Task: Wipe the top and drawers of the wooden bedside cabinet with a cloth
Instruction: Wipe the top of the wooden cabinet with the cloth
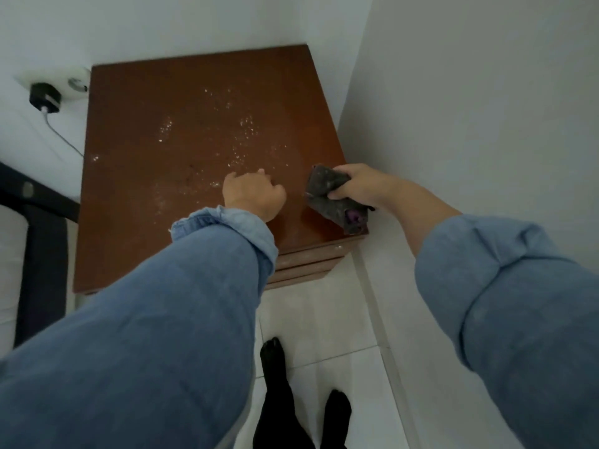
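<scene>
Against the white corner of the room stands the reddish-brown wooden bedside cabinet (181, 131), its flat square top seen from above, its right edge close along the white wall (470, 108). Pale specks of dust or crumbs (241, 147) lie scattered across the middle of the top, thinning toward the left edge. At the front right corner of the top, the right hand (359, 186) is clenched around a crumpled dark grey cloth with a purple patch (334, 199); the cloth hangs down from the fist onto the wood at that corner, its lower end reaching the front edge. The left hand (254, 194) rests on the top just beside it, toward the middle of the front edge, fingers curled loosely under with nothing in them, knuckles touching the surface. Both arms wear rolled-up blue denim sleeves (201, 286). Below the front edge, on the right, the stepped wooden drawer fronts (311, 257) show, with light dust on their upper lips. Left of the cabinet, a black plug with a white cable (45, 97) sits in a wall socket. Below, two feet in black socks (275, 367) stand on the white tiled floor (324, 319).
</scene>
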`<action>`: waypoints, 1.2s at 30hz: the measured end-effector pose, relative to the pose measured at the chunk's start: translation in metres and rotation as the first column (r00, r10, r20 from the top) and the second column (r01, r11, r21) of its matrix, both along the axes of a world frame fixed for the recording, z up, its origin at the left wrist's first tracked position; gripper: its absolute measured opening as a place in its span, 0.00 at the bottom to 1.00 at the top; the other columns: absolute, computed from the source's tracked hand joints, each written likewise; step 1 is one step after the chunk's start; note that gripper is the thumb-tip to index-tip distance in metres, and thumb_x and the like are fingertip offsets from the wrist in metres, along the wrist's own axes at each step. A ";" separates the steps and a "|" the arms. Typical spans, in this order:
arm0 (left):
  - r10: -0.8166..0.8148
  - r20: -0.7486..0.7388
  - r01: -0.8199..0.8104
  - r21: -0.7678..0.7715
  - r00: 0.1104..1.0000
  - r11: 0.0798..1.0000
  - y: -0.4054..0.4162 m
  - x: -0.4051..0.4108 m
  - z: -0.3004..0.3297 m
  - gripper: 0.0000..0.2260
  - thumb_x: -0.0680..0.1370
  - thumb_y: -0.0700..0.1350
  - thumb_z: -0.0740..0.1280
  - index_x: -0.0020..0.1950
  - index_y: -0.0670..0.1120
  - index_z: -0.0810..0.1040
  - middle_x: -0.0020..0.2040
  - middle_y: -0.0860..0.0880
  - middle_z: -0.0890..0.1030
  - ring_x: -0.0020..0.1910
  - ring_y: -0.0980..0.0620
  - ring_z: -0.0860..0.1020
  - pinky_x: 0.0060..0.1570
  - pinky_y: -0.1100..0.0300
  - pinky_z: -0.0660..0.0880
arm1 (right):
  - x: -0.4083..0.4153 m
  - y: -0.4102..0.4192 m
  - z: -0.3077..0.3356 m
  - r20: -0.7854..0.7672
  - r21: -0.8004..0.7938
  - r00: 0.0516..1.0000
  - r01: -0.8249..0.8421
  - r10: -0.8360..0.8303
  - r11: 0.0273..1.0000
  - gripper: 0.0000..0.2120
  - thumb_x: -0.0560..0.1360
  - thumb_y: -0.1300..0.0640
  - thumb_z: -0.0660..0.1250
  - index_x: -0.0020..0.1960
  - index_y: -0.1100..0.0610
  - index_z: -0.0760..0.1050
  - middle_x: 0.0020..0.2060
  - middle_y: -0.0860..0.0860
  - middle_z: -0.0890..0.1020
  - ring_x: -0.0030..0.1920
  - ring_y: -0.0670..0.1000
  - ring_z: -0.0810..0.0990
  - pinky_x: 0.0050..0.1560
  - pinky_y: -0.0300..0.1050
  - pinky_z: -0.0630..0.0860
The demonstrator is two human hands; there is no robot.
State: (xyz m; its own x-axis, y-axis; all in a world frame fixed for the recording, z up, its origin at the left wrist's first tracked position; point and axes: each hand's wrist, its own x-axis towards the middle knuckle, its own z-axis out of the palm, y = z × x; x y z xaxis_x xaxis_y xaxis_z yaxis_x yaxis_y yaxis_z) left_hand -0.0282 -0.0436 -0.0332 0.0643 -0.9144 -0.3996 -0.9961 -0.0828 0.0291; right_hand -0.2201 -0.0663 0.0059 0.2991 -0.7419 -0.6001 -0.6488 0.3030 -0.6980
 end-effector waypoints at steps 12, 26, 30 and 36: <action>0.089 -0.128 -0.097 -0.056 0.988 0.994 -0.106 0.068 0.014 0.25 0.81 0.49 0.53 0.77 0.42 0.60 0.79 0.46 0.57 0.77 0.47 0.58 0.76 0.49 0.54 | 0.088 -0.131 0.003 0.058 -0.117 0.976 0.217 -0.211 0.969 0.13 0.76 0.62 0.66 0.60 0.56 0.75 0.51 0.54 0.79 0.52 0.56 0.78 0.57 0.52 0.77; 0.052 -0.159 -0.065 -0.078 0.986 0.995 -0.176 0.092 -0.019 0.31 0.79 0.59 0.51 0.79 0.45 0.56 0.80 0.47 0.51 0.78 0.50 0.52 0.76 0.49 0.47 | 0.160 -0.323 -0.040 -0.211 -0.674 0.978 -0.140 -0.007 0.725 0.17 0.69 0.65 0.58 0.52 0.56 0.79 0.53 0.56 0.82 0.55 0.58 0.78 0.55 0.50 0.75; 0.081 -0.162 -0.096 -0.086 0.983 0.992 -0.179 0.088 -0.025 0.31 0.79 0.59 0.51 0.79 0.45 0.55 0.80 0.48 0.51 0.79 0.51 0.51 0.76 0.50 0.45 | 0.179 -0.337 -0.056 -0.296 -0.631 0.955 -0.215 0.025 0.745 0.15 0.75 0.61 0.57 0.56 0.53 0.79 0.57 0.55 0.81 0.59 0.57 0.77 0.57 0.47 0.72; 0.094 -0.175 -0.107 -0.066 0.980 0.992 -0.181 0.090 -0.026 0.30 0.79 0.56 0.50 0.79 0.45 0.55 0.80 0.49 0.50 0.79 0.52 0.50 0.77 0.48 0.45 | 0.180 -0.329 -0.059 -0.304 -0.527 0.950 -0.234 0.076 0.817 0.22 0.67 0.55 0.56 0.57 0.50 0.78 0.58 0.54 0.81 0.60 0.57 0.77 0.59 0.46 0.72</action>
